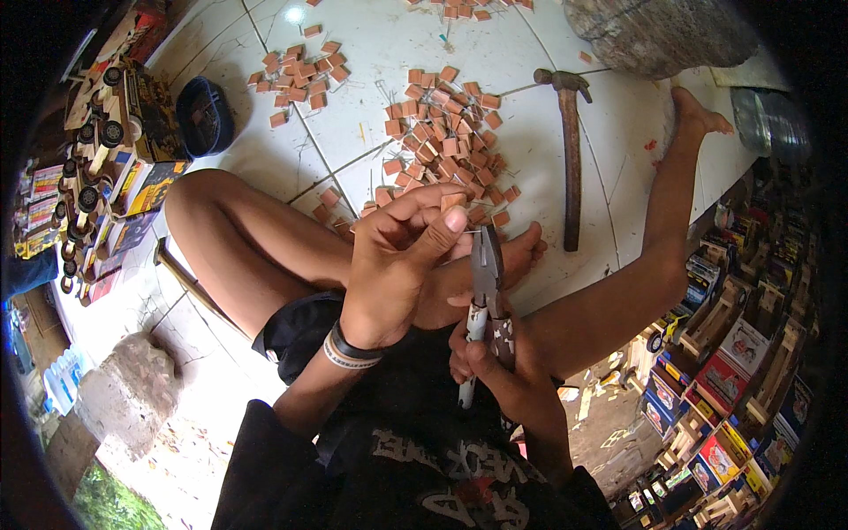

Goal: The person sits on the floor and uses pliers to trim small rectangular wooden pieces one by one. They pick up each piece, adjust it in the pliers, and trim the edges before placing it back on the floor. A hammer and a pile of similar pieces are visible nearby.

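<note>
Pinching a small orange-brown wooden block (453, 201) in left hand (397, 265) fingertips, right hand (495, 367) clamped on grey steel pliers (486, 291) to grip its thin wire, near block pile (446, 141).

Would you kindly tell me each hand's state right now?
Left hand: closed, pinching a small reddish-brown wooden block.
Right hand: closed around grey metal pliers.

Small blocks (446, 141): reddish-brown, scattered on white tiled floor (371, 53). Pliers (486, 291): dark grey jaws, white and dark handles. Hammer (571, 150): brown handle, rusty dark head. Wristband (351, 349): black with white stripe. Bowl (205, 115) far left: dark blue. Shirt (397, 477): black, pale print.
</note>
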Demonstrator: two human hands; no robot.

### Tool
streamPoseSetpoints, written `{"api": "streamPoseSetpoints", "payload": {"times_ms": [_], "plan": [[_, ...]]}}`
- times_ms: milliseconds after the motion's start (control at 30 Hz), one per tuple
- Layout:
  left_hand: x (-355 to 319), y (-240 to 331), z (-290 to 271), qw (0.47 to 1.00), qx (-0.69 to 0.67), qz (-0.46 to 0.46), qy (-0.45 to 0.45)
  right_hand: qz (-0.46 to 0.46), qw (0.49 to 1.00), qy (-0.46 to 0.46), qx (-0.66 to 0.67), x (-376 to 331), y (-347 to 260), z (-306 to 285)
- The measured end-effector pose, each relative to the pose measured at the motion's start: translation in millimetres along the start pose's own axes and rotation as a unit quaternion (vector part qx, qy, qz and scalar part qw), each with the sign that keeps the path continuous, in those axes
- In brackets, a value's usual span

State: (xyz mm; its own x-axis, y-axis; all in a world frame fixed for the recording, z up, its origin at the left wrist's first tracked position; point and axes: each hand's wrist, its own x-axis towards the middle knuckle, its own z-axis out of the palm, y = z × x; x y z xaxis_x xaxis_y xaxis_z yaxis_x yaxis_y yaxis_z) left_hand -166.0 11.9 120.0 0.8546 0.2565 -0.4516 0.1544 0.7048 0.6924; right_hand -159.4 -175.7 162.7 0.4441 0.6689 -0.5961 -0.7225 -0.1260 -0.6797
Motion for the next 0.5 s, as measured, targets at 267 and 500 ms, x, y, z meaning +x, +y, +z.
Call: {"api": "streamPoseSetpoints", "payload": {"times_ms": [267, 500], "plan": [[-6, -1, 3, 0.998, 0.037, 0.05, 0.012, 0.062, 0.975, -0.073, 0.202, -7, 0, 0], [-6, -6, 10, 0.988, 0.084, 0.129, 0.017, 0.058, 0.921, -0.163, 0.35, -2, 15, 0]]}}
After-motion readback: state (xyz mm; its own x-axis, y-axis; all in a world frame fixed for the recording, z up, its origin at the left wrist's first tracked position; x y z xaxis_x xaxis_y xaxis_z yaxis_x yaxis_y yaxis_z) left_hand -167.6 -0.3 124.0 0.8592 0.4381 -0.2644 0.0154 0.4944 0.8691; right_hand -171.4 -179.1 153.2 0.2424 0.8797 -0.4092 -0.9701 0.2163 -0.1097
